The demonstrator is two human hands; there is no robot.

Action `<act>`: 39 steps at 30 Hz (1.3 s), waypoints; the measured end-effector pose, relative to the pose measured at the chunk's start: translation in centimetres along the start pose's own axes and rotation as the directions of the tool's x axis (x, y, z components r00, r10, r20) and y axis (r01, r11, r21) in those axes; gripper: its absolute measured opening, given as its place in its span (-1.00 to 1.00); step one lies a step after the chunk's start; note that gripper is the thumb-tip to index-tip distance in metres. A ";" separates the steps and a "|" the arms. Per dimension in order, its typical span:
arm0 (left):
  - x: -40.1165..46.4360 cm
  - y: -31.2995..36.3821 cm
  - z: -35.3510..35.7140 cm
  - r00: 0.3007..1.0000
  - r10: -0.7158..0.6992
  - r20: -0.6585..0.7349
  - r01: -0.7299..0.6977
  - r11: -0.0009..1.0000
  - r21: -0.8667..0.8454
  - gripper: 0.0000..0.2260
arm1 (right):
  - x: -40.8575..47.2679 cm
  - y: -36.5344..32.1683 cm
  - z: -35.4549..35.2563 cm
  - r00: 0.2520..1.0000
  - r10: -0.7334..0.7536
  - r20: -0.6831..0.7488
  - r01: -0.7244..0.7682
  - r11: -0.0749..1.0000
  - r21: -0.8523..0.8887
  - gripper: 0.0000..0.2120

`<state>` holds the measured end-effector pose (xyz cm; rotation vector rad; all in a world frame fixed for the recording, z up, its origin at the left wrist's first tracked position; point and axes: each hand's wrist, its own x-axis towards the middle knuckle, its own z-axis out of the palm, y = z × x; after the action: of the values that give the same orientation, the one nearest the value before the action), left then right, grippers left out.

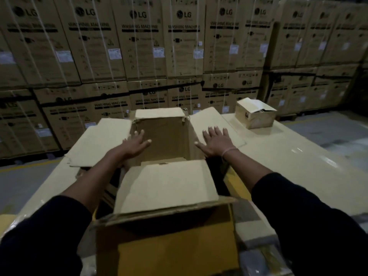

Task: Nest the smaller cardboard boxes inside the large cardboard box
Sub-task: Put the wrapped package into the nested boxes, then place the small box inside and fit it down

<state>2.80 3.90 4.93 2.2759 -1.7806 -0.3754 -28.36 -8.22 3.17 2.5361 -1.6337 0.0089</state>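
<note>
The large cardboard box [165, 134] stands open on the pale worktop [288, 156], its four flaps splayed outward. The left hand [136, 144] reaches over the open mouth with fingers spread and straight, a wide grip holding nothing. The right hand [216, 141] lies flat on the right flap [219, 124], fingers also spread, so its grip is wide and only presses the cardboard (a thin band circles that wrist). Nearer the person than both hands, a second open box [169, 236] sits with one flap leaning up toward the large box. Far beyond the right hand, a small cardboard box [255, 113] rests on the worktop, well apart. Behind stand stacked washing-machine cartons [139, 46].
</note>
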 end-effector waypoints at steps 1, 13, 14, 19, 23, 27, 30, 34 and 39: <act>-0.4 1.9 0.4 1.000 0.007 0.010 -0.007 0.999 -0.036 -0.34 | -0.5 1.2 -0.3 1.000 -0.001 0.004 0.001 1.000 0.003 -0.18; -1.4 29.7 8.5 0.885 0.385 -0.264 -0.424 0.899 -0.112 -0.38 | -7.5 18.9 0.1 0.997 0.079 0.006 -0.076 0.926 0.369 -0.19; -1.2 31.9 9.3 0.867 0.410 -0.284 -0.451 0.887 -0.096 -0.39 | -8.0 20.7 0.6 0.995 0.100 0.019 -0.100 0.916 0.388 -0.19; 2.7 41.3 13.5 0.854 0.467 -0.228 -0.496 0.863 -0.090 -0.36 | -8.4 29.9 3.2 0.974 0.218 0.052 -0.217 0.854 0.472 -0.19; 7.4 45.6 18.3 0.911 0.381 -0.159 -0.409 0.886 -0.220 -0.36 | -6.7 35.9 5.4 0.958 0.278 0.072 -0.274 0.812 0.516 -0.22; 13.7 47.8 22.7 0.938 0.314 -0.143 -0.345 0.879 -0.330 -0.36 | -2.9 41.2 7.5 0.952 0.300 0.069 -0.287 0.784 0.550 -0.27; 19.1 49.3 25.2 0.945 0.287 -0.156 -0.326 0.859 -0.395 -0.37 | 0.9 44.8 9.5 0.956 0.291 0.045 -0.265 0.785 0.559 -0.30; 25.5 51.6 27.4 0.961 0.253 -0.111 -0.276 0.860 -0.429 -0.38 | 5.8 49.2 11.8 0.957 0.274 0.098 -0.279 0.771 0.573 -0.32; 32.5 54.5 28.4 0.961 0.261 -0.094 -0.276 0.872 -0.404 -0.39 | 12.2 54.8 13.9 0.943 0.316 0.103 -0.308 0.712 0.631 -0.33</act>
<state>-49.08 -41.18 -5.69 1.7088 -1.7647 -0.5887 -73.86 -43.11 -4.19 2.6057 -2.3618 0.7459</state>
